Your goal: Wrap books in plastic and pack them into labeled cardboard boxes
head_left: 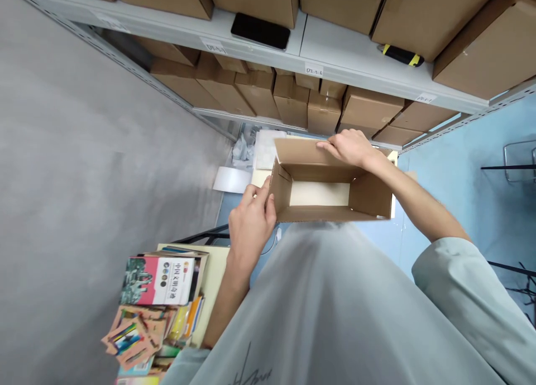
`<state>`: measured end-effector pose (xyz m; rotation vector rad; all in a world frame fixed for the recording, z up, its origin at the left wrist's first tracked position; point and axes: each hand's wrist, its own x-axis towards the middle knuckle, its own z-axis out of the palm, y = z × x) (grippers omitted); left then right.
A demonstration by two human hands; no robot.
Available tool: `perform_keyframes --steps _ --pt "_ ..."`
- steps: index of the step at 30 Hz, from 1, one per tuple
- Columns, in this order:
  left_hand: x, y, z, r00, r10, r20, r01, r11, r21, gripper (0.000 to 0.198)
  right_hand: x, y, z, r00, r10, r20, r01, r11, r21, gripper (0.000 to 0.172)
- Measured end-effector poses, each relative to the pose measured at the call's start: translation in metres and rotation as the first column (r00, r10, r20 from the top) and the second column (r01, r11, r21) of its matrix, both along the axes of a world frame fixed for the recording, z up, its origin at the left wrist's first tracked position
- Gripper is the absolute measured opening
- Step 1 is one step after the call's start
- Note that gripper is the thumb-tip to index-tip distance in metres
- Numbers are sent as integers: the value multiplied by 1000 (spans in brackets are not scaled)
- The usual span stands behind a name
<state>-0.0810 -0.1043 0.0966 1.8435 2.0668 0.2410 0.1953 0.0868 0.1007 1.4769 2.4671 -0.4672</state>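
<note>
A brown cardboard box (pixel 371 195) is held in front of my body, its open side turned up toward me. A pale surface shows inside it, where the bottom is; I cannot tell whether that is the box's floor or the table beneath. My left hand (pixel 252 214) grips the left wall, with thumb and fingers at its edge. At the far side, my right hand (pixel 347 147) is closed over the raised flap (pixel 297 151), thumb pointing left along it.
Ahead stands a metal shelf (pixel 259 47) packed with cardboard boxes (pixel 324 112). On it lie a black phone (pixel 260 31) and a yellow-black utility knife (pixel 402 55). Books (pixel 157 280) are stacked at lower left beside a grey wall (pixel 84 167). A white lampshade-like object (pixel 231 180) is left of the box.
</note>
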Motion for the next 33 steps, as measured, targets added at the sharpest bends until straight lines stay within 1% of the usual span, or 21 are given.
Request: perform_keyframes --steps 3,6,8,10,12,14,15,16,17,18,19,20,21,23,24,25,26,27,29,31,33 --pt "0 -4 -2 1000 11 8 -11 1000 8 55 4 2 -3 999 -42 13 42 999 -21 87" --pt "3 1 -5 997 -11 76 10 1000 5 55 0 -3 -2 999 -31 19 31 999 6 86" --pt "6 8 -8 978 -102 181 110 993 -37 56 -6 -8 -2 1000 -20 21 19 1000 15 84" --pt "8 14 -12 922 -228 313 263 962 -76 56 -8 -11 -1 1000 -13 -7 13 1000 24 82" --pt "7 19 -17 860 -311 404 373 924 -84 60 0 -16 4 995 -1 -105 8 998 62 77" --pt "3 21 -21 843 -321 432 392 916 -82 66 24 -25 13 961 -8 -276 51 988 148 72" --pt "1 22 -22 846 -308 435 379 922 -85 70 42 -33 19 926 -32 -376 113 974 196 69" --pt "-2 22 -24 850 -293 437 365 927 -89 73 62 -43 26 876 -74 -476 207 950 233 66" --pt "-4 22 -25 854 -279 439 352 932 -92 76 85 -56 32 809 -148 -569 338 909 244 61" --pt "-6 22 -26 856 -268 442 343 935 -96 78 108 -72 37 725 -234 -648 471 855 218 57" --pt "-7 22 -27 856 -262 445 338 936 -101 80 129 -89 40 631 -318 -707 576 803 153 55" --pt "-7 23 -27 856 -257 449 337 936 -105 82 146 -107 41 543 -402 -737 630 776 41 54" --pt "-7 23 -28 855 -256 451 339 934 -111 84 160 -124 38 462 -491 -738 636 764 -110 54" --pt "-7 23 -30 854 -258 452 349 928 -132 89 169 -155 24 328 -639 -696 545 729 -413 54" --pt "-7 24 -31 857 -258 447 354 924 -145 93 165 -167 13 274 -677 -684 501 707 -499 55" --pt "-7 24 -32 861 -257 439 355 922 -156 99 157 -176 1 244 -696 -675 470 694 -546 56" --pt "-7 25 -33 866 -257 429 355 920 -164 106 146 -182 -11 236 -702 -672 457 690 -561 57" --pt "-7 26 -34 870 -258 421 353 921 -167 113 133 -185 -23 249 -699 -670 449 696 -560 57" --pt "-7 29 -35 872 -262 413 350 924 -153 124 112 -186 -41 309 -683 -662 444 719 -535 59" --pt "-7 33 -37 869 -255 424 337 932 -132 131 102 -182 -50 372 -664 -648 439 741 -508 59" --pt "-9 35 -38 856 -240 458 322 940 -110 134 106 -180 -48 417 -658 -626 419 751 -510 59"
